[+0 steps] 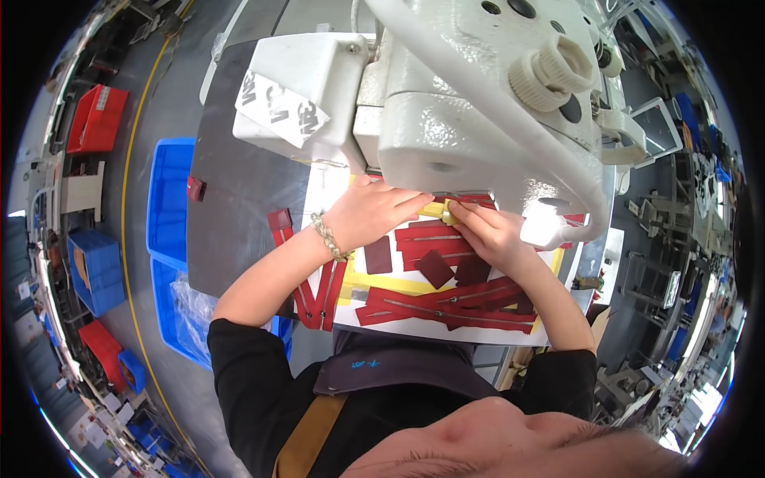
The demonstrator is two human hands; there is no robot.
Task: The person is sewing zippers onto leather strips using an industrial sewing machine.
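Note:
Under the head of a white sewing machine (446,119), my left hand (378,207) lies with fingers stretched out on the work near a yellow strip (432,209). My right hand (482,231) has thumb and fingers closed on a small yellow piece (449,213) at that strip's right end, partly hidden by my fingertips. Red zipper strips (422,303) and dark red square patches (378,255) lie on a white board (362,324) with yellow tape around my hands. More red zippers (325,295) lie left of them.
A grey tabletop (239,207) extends left, with a small red piece (195,188) on it. Blue bins (166,203) stand beside it. Red crates (96,119) stand beyond a yellow floor line. A white hose arches over the machine, with a lit lamp (542,225) near my right hand.

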